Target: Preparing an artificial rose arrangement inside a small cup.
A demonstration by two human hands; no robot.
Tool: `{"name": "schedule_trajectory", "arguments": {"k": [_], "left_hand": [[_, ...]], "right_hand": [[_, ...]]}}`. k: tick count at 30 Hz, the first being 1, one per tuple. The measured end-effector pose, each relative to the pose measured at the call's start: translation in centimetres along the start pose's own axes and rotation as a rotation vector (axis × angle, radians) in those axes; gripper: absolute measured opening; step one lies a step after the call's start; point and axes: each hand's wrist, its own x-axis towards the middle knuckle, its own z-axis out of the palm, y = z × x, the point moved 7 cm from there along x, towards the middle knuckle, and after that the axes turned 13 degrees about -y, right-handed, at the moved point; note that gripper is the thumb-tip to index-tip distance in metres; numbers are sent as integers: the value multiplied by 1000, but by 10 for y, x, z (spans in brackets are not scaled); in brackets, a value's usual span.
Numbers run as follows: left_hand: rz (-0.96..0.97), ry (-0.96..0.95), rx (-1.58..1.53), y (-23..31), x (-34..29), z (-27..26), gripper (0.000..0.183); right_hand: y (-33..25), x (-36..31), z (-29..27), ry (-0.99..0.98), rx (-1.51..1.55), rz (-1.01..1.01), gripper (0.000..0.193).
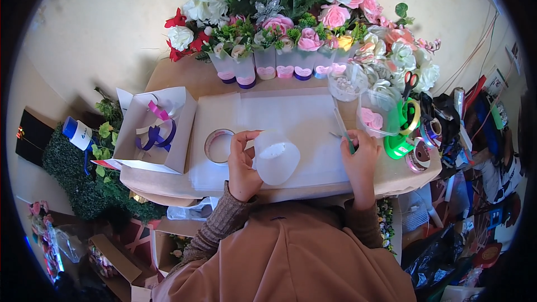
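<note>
My left hand [244, 169] is closed on the side of a translucent white cup-shaped sleeve [278, 163], tilted with its round opening toward me. A few light marks show inside it. To the right, my right hand [361, 162] grips a slim, pale, stick-like tool [340, 120] with a dark green part at the fingers. Its exact kind I cannot make out. Beneath both hands lie translucent white sheets [313, 113] on the brown-covered table [168, 74]. Beside my left hand a roll of tape [218, 145] rests flat on the sheets.
An open white box [184, 113] with purple and pink ribbon pieces stands left. At right are a tub of white bits [347, 83], a container with pink roses [385, 114], a green tape dispenser [398, 144], scissors [411, 81] and ribbon spools [418, 156]. Flower-filled cups [245, 72] line the back.
</note>
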Motion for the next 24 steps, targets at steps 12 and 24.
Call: {"name": "schedule_trajectory", "arguments": {"k": [12,24], "left_hand": [[-85,-11,43,-3,1,0,62],[-43,-41,163,0,3,-1,60]], "right_hand": [[6,0,-7,30,-83,40,13],[6,1,-7,23,-113,44,14]]}}
